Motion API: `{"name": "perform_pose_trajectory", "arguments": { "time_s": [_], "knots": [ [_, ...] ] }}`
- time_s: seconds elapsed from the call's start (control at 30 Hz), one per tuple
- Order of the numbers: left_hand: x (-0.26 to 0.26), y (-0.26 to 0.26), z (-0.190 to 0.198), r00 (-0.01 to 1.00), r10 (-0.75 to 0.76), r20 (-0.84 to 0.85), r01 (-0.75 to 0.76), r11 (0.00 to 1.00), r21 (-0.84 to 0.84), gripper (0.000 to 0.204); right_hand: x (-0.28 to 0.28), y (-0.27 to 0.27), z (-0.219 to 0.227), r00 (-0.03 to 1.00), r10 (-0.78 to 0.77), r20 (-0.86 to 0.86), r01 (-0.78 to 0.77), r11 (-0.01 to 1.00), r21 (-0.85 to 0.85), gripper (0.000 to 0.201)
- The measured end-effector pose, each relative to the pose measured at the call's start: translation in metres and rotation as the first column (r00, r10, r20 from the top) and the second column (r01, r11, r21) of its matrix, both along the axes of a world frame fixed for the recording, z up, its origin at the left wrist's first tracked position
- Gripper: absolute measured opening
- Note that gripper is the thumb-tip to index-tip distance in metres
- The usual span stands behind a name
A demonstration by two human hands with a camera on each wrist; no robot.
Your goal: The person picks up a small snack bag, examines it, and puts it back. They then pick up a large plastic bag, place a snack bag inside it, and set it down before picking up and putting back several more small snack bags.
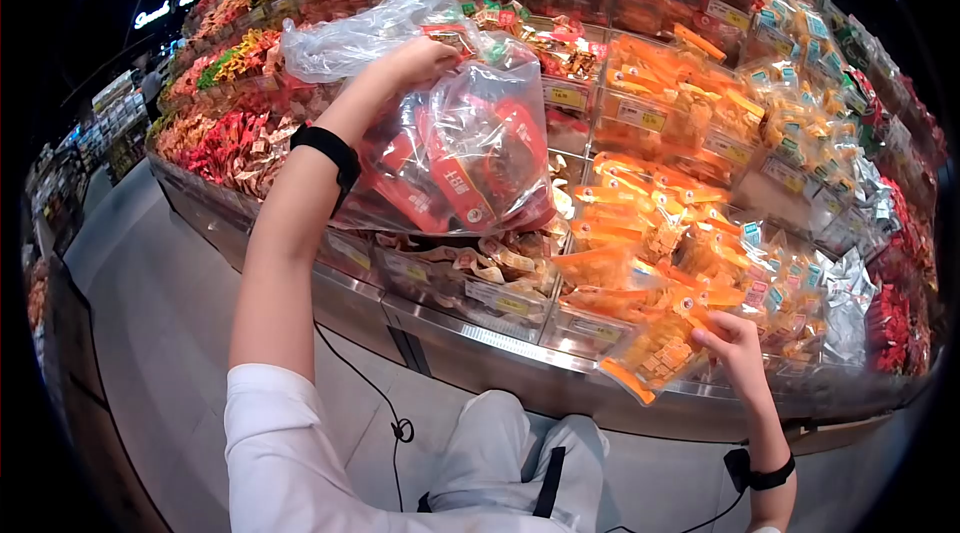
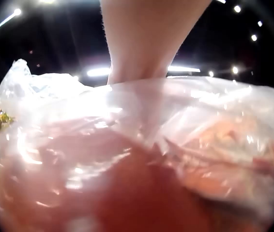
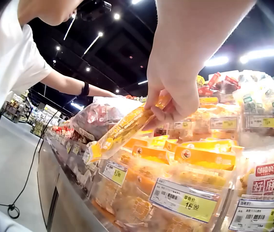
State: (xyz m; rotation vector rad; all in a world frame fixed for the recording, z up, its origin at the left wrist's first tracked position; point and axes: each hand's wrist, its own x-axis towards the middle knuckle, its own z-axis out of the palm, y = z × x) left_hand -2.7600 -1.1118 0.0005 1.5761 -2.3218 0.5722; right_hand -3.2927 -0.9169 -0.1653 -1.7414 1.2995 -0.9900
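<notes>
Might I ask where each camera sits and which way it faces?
Head: on the head, facing forward and down at snack bins; left hand, right hand, trousers show.
Left wrist: worn there, facing a clear plastic bag; bare arm shows.
Right wrist: worn there, facing an orange snack packet; right hand, white shirt show.
Head and right wrist share that packet.

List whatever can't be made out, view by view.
Left wrist: fingers of the left hand, behind the plastic bag.
Left wrist: print on red packets, blurred.
Head: fine print on price tags, too small.
Right wrist: person's head, cut off by top edge.
</notes>
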Motion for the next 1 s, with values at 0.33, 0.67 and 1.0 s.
{"name": "perform_pose_trajectory", "arguments": {
  "time_s": [0.33, 0.67, 1.0],
  "knots": [
    [-0.007, 0.065, 0.018, 0.994, -0.08, -0.07, 0.075, 0.994, -0.075, 0.045, -0.03, -0.004, 0.015, 0.998, -0.04, -0.046, 0.035, 0.993, -0.111, 0.021],
    [-0.163, 0.128, -0.05, 0.853, -0.48, -0.204, 0.401, 0.854, -0.333, 0.025, -0.055, -0.073, 0.077, 0.981, -0.086, 0.172, 0.174, 0.78, -0.602, 0.024],
    [-0.268, 0.098, -0.13, 0.833, -0.486, -0.263, 0.474, 0.873, -0.112, 0.025, -0.003, -0.15, 0.039, 0.976, -0.206, -0.064, 0.097, 0.682, -0.725, 0.015]
  ]
}}
